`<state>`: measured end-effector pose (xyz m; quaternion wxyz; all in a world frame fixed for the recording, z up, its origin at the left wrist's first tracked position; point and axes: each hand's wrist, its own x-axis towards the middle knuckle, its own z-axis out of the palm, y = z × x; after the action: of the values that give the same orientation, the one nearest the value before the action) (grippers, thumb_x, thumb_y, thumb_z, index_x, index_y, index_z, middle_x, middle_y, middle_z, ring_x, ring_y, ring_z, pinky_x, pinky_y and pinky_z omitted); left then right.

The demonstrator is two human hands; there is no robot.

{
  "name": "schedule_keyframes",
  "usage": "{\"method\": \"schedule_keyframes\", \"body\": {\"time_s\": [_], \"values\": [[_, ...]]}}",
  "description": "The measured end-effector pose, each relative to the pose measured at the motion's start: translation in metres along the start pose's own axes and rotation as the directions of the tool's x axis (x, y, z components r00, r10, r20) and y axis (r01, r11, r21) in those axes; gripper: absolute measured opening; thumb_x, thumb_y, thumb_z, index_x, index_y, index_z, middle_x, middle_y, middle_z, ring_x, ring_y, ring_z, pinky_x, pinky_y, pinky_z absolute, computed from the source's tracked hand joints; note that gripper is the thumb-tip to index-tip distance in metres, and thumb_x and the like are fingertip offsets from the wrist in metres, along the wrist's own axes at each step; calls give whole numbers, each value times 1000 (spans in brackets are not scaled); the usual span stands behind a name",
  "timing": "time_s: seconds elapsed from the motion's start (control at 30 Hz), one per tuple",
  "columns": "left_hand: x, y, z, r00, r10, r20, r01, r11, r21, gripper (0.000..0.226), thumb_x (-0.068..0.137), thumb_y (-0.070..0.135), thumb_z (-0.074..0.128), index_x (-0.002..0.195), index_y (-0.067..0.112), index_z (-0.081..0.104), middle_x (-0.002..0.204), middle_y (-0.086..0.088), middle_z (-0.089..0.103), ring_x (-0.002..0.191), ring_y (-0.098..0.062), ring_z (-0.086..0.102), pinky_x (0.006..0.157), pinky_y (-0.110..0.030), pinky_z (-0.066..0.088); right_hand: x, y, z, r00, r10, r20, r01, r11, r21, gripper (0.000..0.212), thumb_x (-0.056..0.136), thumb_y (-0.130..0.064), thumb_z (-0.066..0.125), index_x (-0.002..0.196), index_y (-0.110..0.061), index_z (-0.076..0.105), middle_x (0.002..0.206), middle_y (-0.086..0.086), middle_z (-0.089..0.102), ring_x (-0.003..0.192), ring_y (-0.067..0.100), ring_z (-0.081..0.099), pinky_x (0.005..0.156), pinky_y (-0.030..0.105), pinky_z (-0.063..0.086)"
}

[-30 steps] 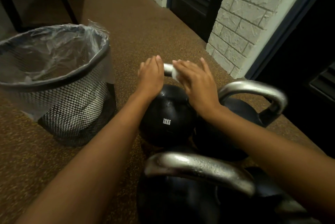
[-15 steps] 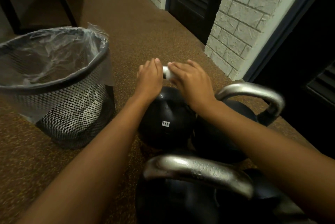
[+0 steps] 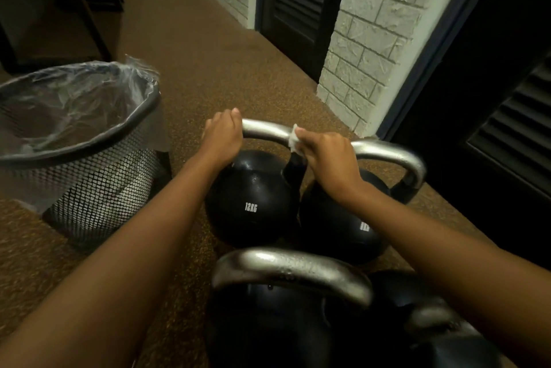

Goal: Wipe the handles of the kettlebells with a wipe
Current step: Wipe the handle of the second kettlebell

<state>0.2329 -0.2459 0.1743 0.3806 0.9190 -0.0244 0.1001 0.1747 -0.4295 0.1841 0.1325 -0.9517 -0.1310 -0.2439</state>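
Note:
Several black kettlebells with silver handles stand on the brown floor. The one marked 12KG is at the centre. My left hand grips the left end of its handle. My right hand grips the right end of that handle with a white wipe wrapped under the fingers. A second kettlebell stands to the right, its handle behind my right hand. A third kettlebell's handle is nearest me.
A black mesh bin lined with clear plastic stands at the left. A white brick pillar and dark louvred doors line the right side. Open floor stretches ahead between the bin and the pillar.
My right hand slid with the wipe from the handle's left part to its right end, baring the silver bar. My left hand stayed at the left end. The view shifted slightly.

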Motion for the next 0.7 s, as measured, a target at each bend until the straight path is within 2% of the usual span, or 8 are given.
{"method": "schedule_keyframes", "body": {"time_s": [0.07, 0.13, 0.2, 0.27, 0.37, 0.47, 0.6, 0.7], "values": [[-12, 7, -2, 997, 48, -61, -44, 997, 65, 39, 101, 26, 26, 126, 4, 46, 139, -17, 38, 129, -30, 33, 108, -40, 22, -3, 8, -6, 987, 137, 79, -146, 983, 111, 28, 91, -23, 55, 118, -23, 64, 93, 8, 72, 83, 28, 65, 76, 41, 51], [-31, 20, -1, 980, 148, -132, -144, 989, 42, 37, 100, 22, 33, 133, 9, 42, 147, -9, 28, 136, -24, 24, 112, -38, 19, -4, 9, -14, 952, 275, 135, -306, 878, 369, 25, 90, -20, 58, 114, -19, 67, 100, 4, 72, 89, 18, 65, 84, 38, 51], [-48, 38, 3, 970, 208, -127, -218, 974, -68, 39, 97, 16, 38, 136, 11, 38, 148, -6, 26, 137, -19, 24, 112, -34, 21, -5, 6, -23, 896, 364, 253, -438, 636, 635, 24, 90, -14, 58, 111, -9, 67, 106, 8, 70, 92, 13, 63, 88, 31, 49], [-58, 55, 7, 979, 202, -42, -206, 958, -198, 43, 95, 11, 42, 137, 10, 37, 147, -6, 31, 135, -17, 31, 107, -26, 25, -10, 3, -31, 837, 399, 374, -518, 359, 777, 22, 90, -11, 57, 108, -5, 67, 105, 10, 69, 90, 13, 62, 87, 28, 48], [-61, 72, 4, 970, 112, 215, -23, 926, -376, 48, 91, 4, 47, 138, 12, 39, 137, -5, 46, 127, -17, 43, 104, -25, 33, -17, 0, -45, 793, 358, 493, -573, 162, 804, 19, 94, -14, 51, 105, -10, 65, 92, 2, 67, 76, 8, 60, 65, 18, 47], [-63, 86, -5, 881, 113, 459, 178, 821, -543, 51, 88, -2, 51, 136, 10, 41, 132, -6, 52, 120, -18, 52, 102, -32, 42, -22, 3, -58, 769, 278, 575, -611, 58, 789, 21, 96, -15, 45, 105, -10, 63, 89, 4, 65, 69, 8, 55, 55, 20, 36], [-65, 105, -18, 791, 145, 594, 257, 803, -538, 42, 85, 6, 60, 126, 12, 50, 111, -5, 65, 95, -13, 64, 76, -17, 52, -27, 10, -71, 760, 262, 595, -608, -36, 793, 15, 94, -10, 48, 103, -5, 60, 86, 7, 63, 69, 11, 55, 53, 19, 39], [-67, 118, -14, 789, 110, 605, 241, 850, -469, 33, 84, 12, 63, 116, 7, 58, 104, -9, 68, 94, -17, 65, 79, -26, 53, -31, 18, -81, 749, 308, 587, -589, -99, 802, 4, 92, -6, 52, 95, -7, 54, 87, 8, 61, 71, 13, 58, 50, 17, 45]]}}
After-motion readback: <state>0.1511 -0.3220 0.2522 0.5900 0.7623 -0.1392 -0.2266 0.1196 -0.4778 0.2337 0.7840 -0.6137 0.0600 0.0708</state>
